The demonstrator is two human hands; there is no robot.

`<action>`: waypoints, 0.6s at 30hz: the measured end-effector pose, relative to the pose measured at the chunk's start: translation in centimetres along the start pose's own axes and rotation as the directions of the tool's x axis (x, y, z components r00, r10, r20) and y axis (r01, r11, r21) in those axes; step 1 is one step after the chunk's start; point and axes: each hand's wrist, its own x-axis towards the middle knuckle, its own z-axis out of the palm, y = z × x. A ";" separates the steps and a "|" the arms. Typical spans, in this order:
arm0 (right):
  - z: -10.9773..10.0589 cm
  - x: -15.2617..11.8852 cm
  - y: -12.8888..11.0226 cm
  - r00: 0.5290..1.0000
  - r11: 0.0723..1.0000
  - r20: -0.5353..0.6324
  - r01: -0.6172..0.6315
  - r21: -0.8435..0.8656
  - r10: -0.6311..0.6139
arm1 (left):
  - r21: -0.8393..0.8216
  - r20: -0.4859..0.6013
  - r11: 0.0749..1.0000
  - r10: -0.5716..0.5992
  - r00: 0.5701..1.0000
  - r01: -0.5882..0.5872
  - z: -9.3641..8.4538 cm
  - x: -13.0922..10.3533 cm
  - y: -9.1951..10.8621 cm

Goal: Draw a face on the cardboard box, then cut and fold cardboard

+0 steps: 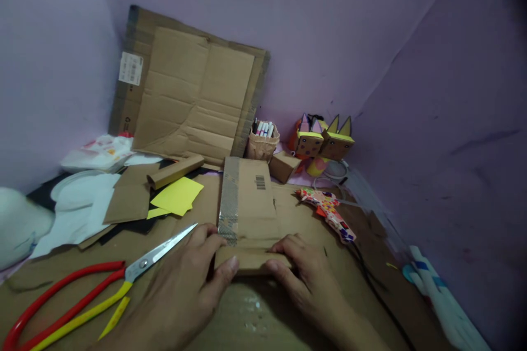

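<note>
A flat piece of cardboard (pixel 253 214) with a barcode and a strip of shiny tape lies in front of me, its near end bent up into a folded edge. My left hand (pixel 201 269) grips the left end of that fold, thumb in front and fingers behind. At the right end, my right hand (pixel 302 274) pinches the same fold between thumb and fingers. Beside my left hand lie large scissors (pixel 142 263) with red and yellow handles, blades pointing away. A flower-patterned glue gun (pixel 327 208) rests to the right of the cardboard, its dark cord running toward me.
Large cardboard sheets (pixel 193 88) lean against the purple wall. A paper-wrapped holder (pixel 262 145) with markers and cardboard animal figures (pixel 325 140) stand at the back. Yellow paper (pixel 179 196) and a cardboard roll (pixel 175 171) lie at left; a white-and-blue item (pixel 440 290) is at right.
</note>
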 end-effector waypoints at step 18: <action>1.2 -1.9 -1.2 0.958 0.594 -0.051 -0.132 0.794 0.282 | -0.676 -0.225 0.731 -0.087 0.971 -0.091 2.0 -2.2 -1.1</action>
